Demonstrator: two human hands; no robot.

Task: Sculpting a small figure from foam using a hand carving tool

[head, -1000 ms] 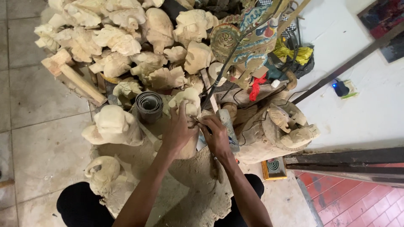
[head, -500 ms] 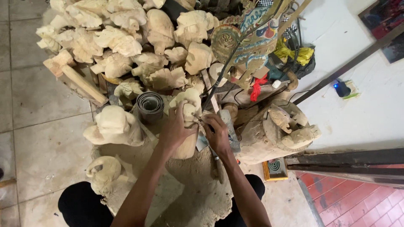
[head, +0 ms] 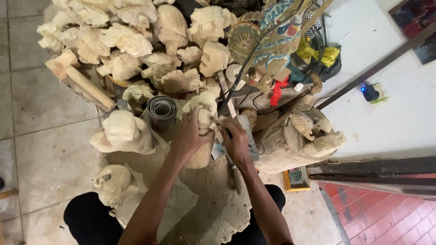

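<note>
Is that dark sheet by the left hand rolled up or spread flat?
Rolled up: the dark sheet shows spiral layers at its end, beside the left hand.

Pale, unpainted wooden carving (head: 203, 119) standing upright on a bed of wood shavings, between the knees. Rounded, lumpy top, rough-cut and bare; straight cylindrical base below (lower part partly hidden by the wrist). Gripped around its middle by the left hand (head: 187, 137), fingers spread up over the back of the head. Pressed against its right side, just under the rounded top: a carving tool (head: 225, 131), mostly buried in the closed right hand (head: 236, 140), only a short light stretch showing near the wood. Blade shape too hidden to tell. Carving touching both hands, leaning very slightly away.
</note>
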